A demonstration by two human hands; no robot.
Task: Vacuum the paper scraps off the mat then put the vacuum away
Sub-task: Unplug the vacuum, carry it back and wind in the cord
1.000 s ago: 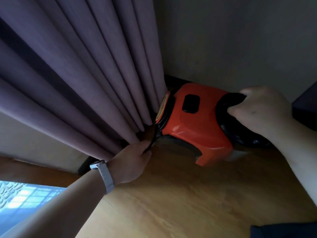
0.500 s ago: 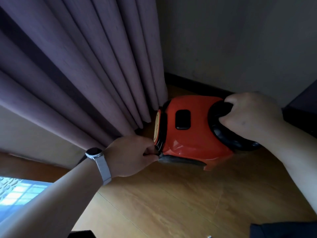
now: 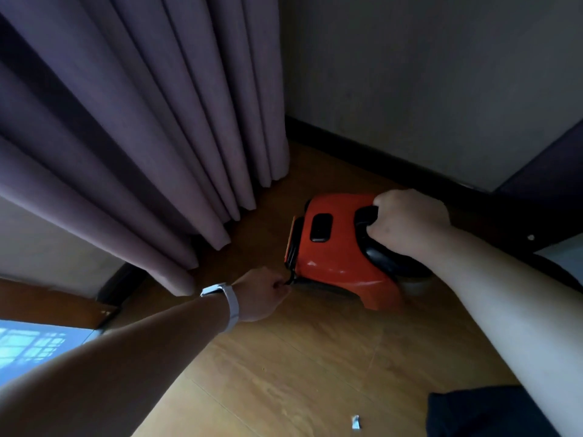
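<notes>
An orange vacuum (image 3: 334, 260) with a black handle sits on the wooden floor in the corner, near the wall. My right hand (image 3: 410, 222) grips its black handle from above. My left hand (image 3: 262, 293), with a watch on the wrist, pinches a thin black part, perhaps the cord, at the vacuum's lower left edge. One small white paper scrap (image 3: 356, 423) lies on the floor near the bottom of the view. The mat is out of sight.
Purple curtains (image 3: 157, 121) hang to the floor left of the vacuum. A grey wall with a dark baseboard (image 3: 362, 152) runs behind it. Dark furniture (image 3: 549, 184) stands at the right. A bright floor patch (image 3: 28, 345) lies at lower left.
The vacuum came out from the curtain's edge and now sits lower and flatter on the floor. Both hands kept their hold; the view pulled back.
</notes>
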